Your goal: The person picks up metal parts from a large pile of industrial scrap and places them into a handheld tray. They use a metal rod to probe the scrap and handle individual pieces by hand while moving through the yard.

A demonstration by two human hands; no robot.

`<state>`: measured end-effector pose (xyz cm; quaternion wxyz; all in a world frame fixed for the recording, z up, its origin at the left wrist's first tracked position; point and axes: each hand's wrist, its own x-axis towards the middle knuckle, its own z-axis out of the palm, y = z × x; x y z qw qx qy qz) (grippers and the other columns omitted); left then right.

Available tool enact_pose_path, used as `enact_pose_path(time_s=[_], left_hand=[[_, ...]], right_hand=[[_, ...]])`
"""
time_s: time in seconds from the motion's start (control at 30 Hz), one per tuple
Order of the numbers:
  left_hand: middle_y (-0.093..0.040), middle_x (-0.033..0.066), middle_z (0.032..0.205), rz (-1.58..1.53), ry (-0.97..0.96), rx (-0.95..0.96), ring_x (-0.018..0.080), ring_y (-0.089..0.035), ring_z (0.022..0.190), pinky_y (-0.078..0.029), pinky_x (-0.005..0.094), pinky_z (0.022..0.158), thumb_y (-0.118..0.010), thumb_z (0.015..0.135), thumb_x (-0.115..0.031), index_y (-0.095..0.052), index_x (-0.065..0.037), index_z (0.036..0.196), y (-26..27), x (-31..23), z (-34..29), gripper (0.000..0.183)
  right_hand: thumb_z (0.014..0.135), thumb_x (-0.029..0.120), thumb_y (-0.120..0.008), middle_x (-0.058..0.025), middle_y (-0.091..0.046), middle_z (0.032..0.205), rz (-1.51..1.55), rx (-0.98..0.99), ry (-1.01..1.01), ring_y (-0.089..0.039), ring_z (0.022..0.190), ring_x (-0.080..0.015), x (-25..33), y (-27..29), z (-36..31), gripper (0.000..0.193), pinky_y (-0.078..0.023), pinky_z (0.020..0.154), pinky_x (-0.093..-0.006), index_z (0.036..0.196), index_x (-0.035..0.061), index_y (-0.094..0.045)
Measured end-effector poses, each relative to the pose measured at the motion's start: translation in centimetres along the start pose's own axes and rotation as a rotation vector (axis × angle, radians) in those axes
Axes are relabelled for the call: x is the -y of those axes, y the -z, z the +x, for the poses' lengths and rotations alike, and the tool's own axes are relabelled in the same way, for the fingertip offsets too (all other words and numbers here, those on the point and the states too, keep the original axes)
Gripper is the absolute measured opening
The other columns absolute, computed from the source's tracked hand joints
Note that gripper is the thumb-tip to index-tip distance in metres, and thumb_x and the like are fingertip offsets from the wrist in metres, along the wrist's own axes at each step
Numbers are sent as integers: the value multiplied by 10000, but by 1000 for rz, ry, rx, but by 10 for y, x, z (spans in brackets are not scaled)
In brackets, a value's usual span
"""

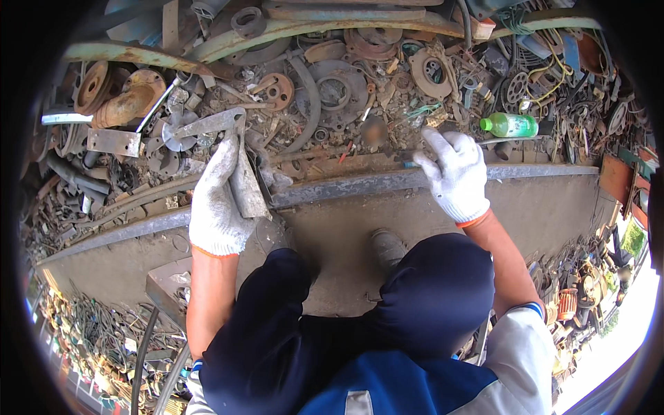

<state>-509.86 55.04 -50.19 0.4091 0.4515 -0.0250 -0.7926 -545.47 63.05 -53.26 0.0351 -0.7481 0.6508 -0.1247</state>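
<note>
My left hand [220, 190], in a white knit glove with an orange cuff, is closed around a bent metal bracket [246, 176]. The bracket is grey and worn, with one flat arm reaching left above the hand and a broad plate hanging down beside the fingers. My right hand [456, 169], gloved the same way, hovers at the near edge of the scrap heap. Its thumb and forefinger stand apart, and I make out nothing between them. Close by its thumb is a small bluish piece [409, 164], too small to identify.
A scrap heap [332, 131] of rusty rings, discs and pipes fills the far side, behind a long metal edge [360, 185]. A green bottle [510, 126] lies right of my right hand. A rusty pipe elbow [131, 100] sits at left. More scrap [104, 346] lies at lower left.
</note>
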Motion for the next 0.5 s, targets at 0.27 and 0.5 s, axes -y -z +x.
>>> enact_pose_path(time_s=[0.27, 0.5], left_hand=[[-726, 54, 970, 40, 14, 9, 226, -714, 813, -616, 422, 769, -624, 1056, -305, -693, -133, 1217, -8, -13, -4, 245], [-720, 78, 1211, -41, 8, 47, 279, -752, 834, -636, 528, 787, -586, 1067, -366, -608, -138, 1424, 12, -14, 2, 424]], right_hand=[[934, 275, -758, -97, -687, 1011, 138, 40, 108, -664, 957, -322, -20, -34, -17, 391, -492, 891, -463, 1254, 100, -619], [921, 353, -785, -137, -711, 1198, 198, 434, -29, -674, 1119, -387, -20, -71, -56, 448, -503, 1001, -483, 1260, 102, -634]])
